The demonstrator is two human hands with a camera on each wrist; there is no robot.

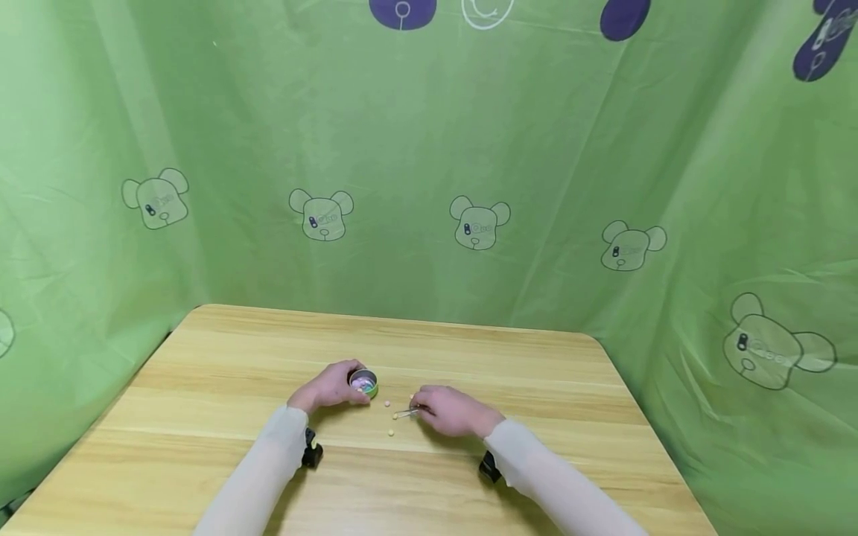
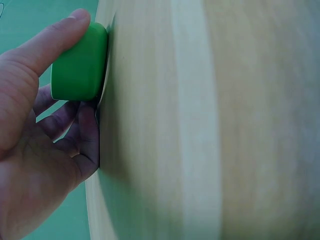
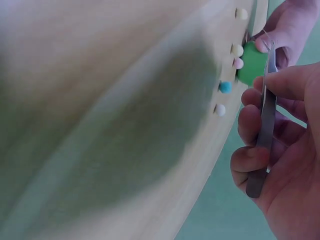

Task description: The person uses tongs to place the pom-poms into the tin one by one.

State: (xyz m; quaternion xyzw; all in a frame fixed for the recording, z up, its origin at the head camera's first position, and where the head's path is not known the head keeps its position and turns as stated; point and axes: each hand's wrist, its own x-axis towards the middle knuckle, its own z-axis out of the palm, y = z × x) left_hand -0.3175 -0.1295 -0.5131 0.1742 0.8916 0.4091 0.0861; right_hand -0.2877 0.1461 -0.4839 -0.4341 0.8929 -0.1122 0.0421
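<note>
My left hand [image 1: 335, 384] grips a small round green tin [image 2: 80, 65] that stands on the table, thumb on its near side and fingers around the far side. Inside the tin [image 1: 375, 391] lie several pastel pieces, seen in the head view. Just to the right, my right hand [image 1: 450, 411] holds metal tweezers [image 3: 268, 120] between thumb and fingers, tips pointing toward the tin. Small balls lie on the table between the hands: a pink ball [image 3: 238, 63], a blue ball [image 3: 225, 87], a white ball [image 3: 220, 110] and a yellow ball [image 1: 392, 432] among them.
The wooden table [image 1: 221, 387] reaches back to a green curtain [image 1: 402, 275] printed with bear faces, which also hangs along both sides. Dark wrist mounts sit under both sleeves, the left mount [image 1: 311, 450] and the right mount [image 1: 490, 467].
</note>
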